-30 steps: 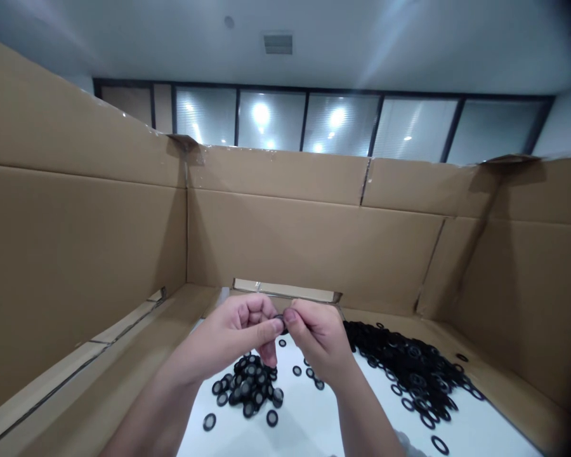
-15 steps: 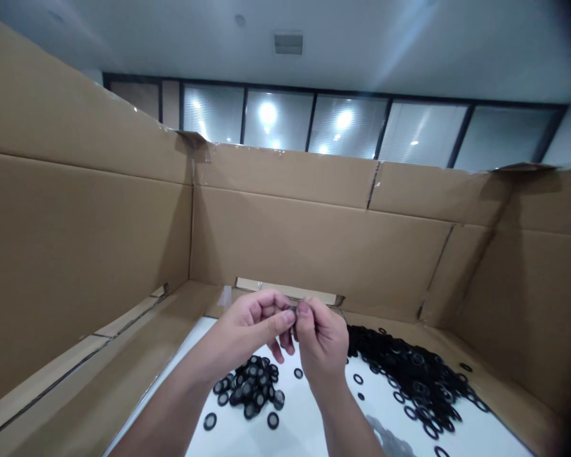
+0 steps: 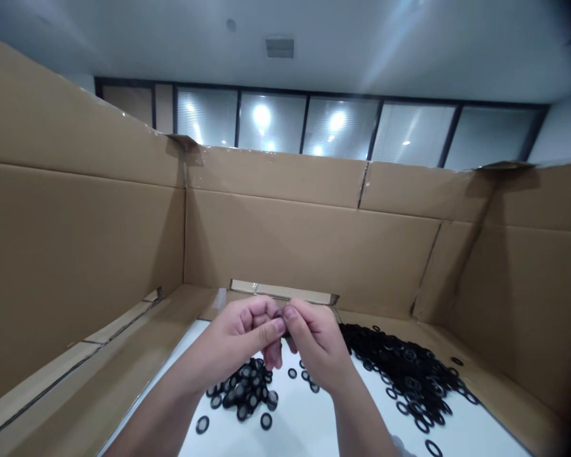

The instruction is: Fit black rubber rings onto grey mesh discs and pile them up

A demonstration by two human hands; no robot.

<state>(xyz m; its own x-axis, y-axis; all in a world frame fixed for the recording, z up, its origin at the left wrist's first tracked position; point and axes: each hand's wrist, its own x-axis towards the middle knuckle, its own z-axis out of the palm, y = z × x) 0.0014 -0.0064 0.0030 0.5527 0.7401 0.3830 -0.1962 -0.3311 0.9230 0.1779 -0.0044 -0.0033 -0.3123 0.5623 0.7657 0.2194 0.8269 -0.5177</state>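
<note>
My left hand (image 3: 247,330) and my right hand (image 3: 318,339) meet above the white surface. Between their thumbs and fingertips they pinch a small black ring (image 3: 280,313), mostly covered by the fingers. Whether a disc sits inside it I cannot tell. Below my left hand lies a heap of black rings with grey centres (image 3: 247,388), a few of them loose at its front. To the right of my right hand spreads a larger pile of open black rings (image 3: 409,368). Behind my right forearm, pale grey pieces (image 3: 402,446) show only in part.
Tall cardboard walls (image 3: 276,235) enclose the white work surface (image 3: 295,431) at the left, back and right. A cardboard flap (image 3: 285,291) lies along the back wall's foot. Several small ring pieces (image 3: 306,376) lie between the two piles.
Both hands have shifted slightly left and down in the picture, still pinching the ring together. The whole view has moved a little left. More loose ring pieces show beside my right wrist.
</note>
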